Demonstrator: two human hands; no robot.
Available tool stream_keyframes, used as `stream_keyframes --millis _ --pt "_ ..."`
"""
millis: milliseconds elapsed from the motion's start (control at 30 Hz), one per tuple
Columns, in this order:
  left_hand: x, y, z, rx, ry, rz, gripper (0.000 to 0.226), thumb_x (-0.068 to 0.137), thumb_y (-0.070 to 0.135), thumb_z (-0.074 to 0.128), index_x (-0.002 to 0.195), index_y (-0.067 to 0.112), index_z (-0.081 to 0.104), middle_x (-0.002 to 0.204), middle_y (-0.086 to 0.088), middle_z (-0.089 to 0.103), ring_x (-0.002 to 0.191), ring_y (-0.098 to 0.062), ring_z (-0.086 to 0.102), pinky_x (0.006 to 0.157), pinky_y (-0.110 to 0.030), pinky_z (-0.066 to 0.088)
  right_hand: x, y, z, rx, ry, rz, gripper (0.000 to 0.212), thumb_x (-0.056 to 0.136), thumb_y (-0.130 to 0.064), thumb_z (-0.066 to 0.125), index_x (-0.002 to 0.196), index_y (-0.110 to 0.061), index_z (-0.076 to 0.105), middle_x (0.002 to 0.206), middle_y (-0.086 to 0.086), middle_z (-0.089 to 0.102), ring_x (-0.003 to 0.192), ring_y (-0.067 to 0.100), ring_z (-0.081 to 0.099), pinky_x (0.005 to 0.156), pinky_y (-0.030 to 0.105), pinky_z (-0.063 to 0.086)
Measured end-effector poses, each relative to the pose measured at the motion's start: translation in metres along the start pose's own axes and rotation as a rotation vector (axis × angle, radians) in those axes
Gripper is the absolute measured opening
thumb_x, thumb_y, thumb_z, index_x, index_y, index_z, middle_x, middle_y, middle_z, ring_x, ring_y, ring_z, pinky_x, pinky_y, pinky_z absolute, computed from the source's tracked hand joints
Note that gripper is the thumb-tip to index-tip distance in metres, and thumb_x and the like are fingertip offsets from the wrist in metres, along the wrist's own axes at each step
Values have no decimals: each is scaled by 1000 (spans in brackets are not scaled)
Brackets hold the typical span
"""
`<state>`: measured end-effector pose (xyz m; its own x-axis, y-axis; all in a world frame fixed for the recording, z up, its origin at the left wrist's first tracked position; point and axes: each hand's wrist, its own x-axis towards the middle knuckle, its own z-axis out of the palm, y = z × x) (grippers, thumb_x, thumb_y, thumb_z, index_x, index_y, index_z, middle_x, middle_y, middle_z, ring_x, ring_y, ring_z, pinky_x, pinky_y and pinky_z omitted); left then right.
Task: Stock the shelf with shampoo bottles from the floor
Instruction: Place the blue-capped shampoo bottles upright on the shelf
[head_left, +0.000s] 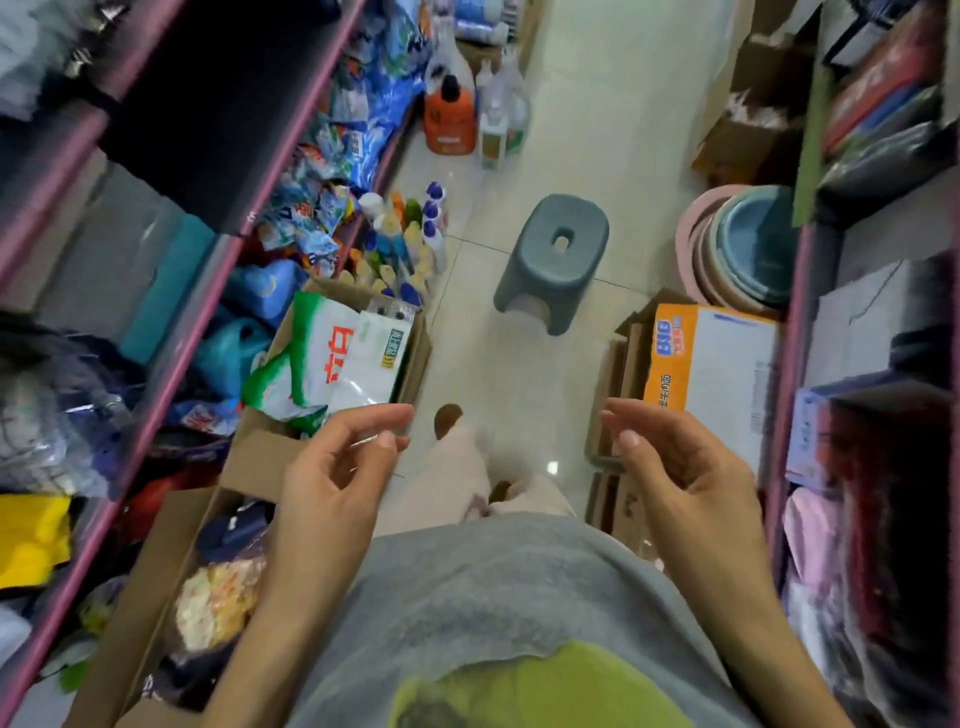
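Left hand (340, 457) and right hand (675, 457) raised (both empty), shampoo bottles (405, 244) on floor

Left hand (337, 467) and right hand (675, 462) empty, loosely curled, shampoo bottles (405, 244) on floor beside grey stool (553, 262)

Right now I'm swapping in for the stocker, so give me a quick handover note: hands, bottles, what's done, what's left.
Left hand: open, holding nothing, raised at waist height.
Right hand: open, holding nothing.
Shampoo bottles: clustered upright on the floor by the left shelf's base, ahead of the cardboard box and left of the grey stool.
Done: no bottle in hand.
Left: step forward, pick bottles up, shelve them.
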<state>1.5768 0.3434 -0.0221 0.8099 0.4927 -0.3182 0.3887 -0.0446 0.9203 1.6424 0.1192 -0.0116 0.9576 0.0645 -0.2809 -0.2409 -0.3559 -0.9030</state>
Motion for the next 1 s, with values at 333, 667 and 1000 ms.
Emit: stream_keyframes --millis 333,667,1000 --pt "161 50 4 -38 54 2 24 92 3 53 97 20 69 100 9 71 92 -10 68 77 -16 53 159 -62 49 -58 -47 -57 22 93 -11 57 108 -22 69 102 -13 72 94 -5 64 78 5 47" --pt "278 106 -4 -21 70 63 24 94 5 51 103 20 68 103 8 70 96 -10 67 81 -27 55 246 -105 81 -57 -85 -14 26 92 -11 57 102 -32 68 100 -18 72 95 -7 63 78 8 50" --pt "369 128 14 -121 214 -9 29 91 0 53 100 22 69 101 9 71 95 -9 67 77 -15 51 384 -148 107 -118 -245 -87 23 92 -13 58 97 -32 69 97 -15 73 93 -3 65 74 5 47"
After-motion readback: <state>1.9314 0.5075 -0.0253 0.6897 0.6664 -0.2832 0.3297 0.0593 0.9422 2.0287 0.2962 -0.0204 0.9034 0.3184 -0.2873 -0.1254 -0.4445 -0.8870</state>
